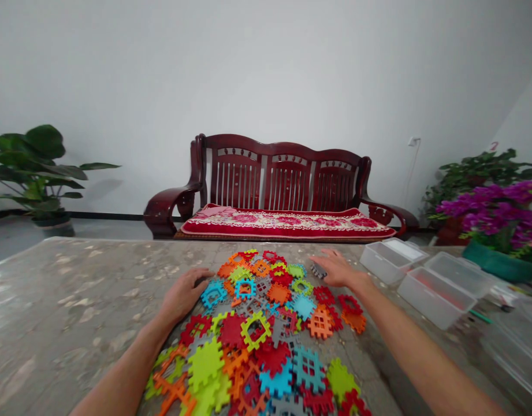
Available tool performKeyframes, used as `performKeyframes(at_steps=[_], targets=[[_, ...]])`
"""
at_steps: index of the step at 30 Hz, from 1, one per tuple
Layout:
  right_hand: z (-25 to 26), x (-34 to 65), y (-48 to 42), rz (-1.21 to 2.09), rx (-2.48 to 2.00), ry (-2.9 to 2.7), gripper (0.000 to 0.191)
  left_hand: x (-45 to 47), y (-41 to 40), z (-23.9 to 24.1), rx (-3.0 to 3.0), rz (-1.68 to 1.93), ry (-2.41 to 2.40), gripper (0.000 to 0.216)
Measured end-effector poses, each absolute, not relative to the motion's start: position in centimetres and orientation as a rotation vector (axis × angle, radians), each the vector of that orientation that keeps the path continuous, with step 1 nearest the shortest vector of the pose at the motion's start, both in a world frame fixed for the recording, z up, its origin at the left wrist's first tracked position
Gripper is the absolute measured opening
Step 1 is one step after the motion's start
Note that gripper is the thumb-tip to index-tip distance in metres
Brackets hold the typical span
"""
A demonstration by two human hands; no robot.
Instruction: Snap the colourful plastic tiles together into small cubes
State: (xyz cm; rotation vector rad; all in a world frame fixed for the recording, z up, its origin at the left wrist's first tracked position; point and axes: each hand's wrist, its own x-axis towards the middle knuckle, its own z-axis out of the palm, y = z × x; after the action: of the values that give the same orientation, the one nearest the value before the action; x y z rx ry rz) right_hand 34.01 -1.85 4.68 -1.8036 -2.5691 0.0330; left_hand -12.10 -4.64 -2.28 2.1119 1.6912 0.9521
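Observation:
A heap of colourful interlocking plastic tiles (266,329) in red, orange, green, blue and grey lies on the marbled table (75,300). My left hand (183,294) rests at the heap's left edge, fingers curled against a blue tile; whether it grips anything is hidden. My right hand (335,268) lies flat at the far right edge of the heap, fingers stretched out over a small grey tile (317,270).
Two clear plastic boxes (439,289) and lids stand on the table at the right. A pot of purple flowers (499,231) sits behind them. A dark wooden bench (278,190) with a red cushion stands beyond the table, with a leafy plant (36,173) at far left.

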Motion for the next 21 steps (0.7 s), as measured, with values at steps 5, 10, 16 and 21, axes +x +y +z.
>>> performKeyframes(at_steps=[5, 10, 16, 21], targets=[[4.9, 34.1, -0.8, 0.041, -1.777, -2.62, 0.084, -12.1, -4.7, -2.3, 2.105, 0.95, 1.709, 0.041], [5.3, 33.9, -0.6, 0.103, -1.775, -2.626, 0.081, -12.1, -4.7, -2.5, 2.099, 0.962, 1.717, 0.042], [5.6, 34.1, -1.8, 0.168, -1.724, -2.495, 0.081, -12.1, -4.6, -2.5, 2.105, 0.972, 1.711, 0.041], [3.3, 36.3, -5.9, 0.274, -1.603, -2.042, 0.043, -12.0, -4.7, -2.3, 2.107, 0.984, 1.682, 0.039]])
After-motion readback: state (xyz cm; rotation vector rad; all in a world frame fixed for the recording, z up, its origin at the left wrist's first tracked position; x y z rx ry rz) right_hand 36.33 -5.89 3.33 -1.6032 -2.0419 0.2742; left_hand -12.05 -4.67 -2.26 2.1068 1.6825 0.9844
